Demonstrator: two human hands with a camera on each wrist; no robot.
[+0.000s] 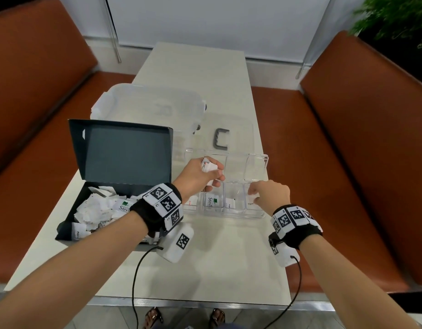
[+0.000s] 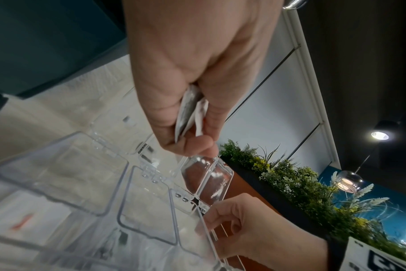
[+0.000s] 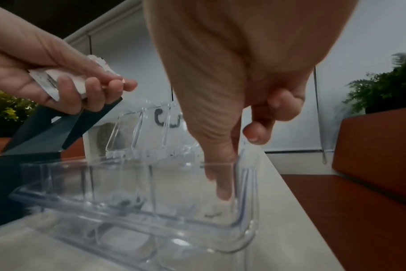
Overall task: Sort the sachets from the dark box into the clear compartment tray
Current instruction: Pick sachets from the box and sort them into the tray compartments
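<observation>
Between two orange benches stands a pale table [image 1: 205, 74]. Right hand [image 1: 269, 194] reaches thumb and forefinger into the clear compartment tray's [image 1: 257, 216] end cell, apparently pinching a sugar sachet [image 3: 217, 209]; release it flat. Left hand [image 1: 200, 173], beside it over the tray, clutches a sachet bundle [image 1: 208, 166]; the dark box [image 1: 93, 186] sits to its left.

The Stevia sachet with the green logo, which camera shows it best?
The head view: the Stevia sachet stands readable in the clear tray. The right wrist view shows only a green blur through the plastic; in the left wrist view I cannot pick it out.
</observation>
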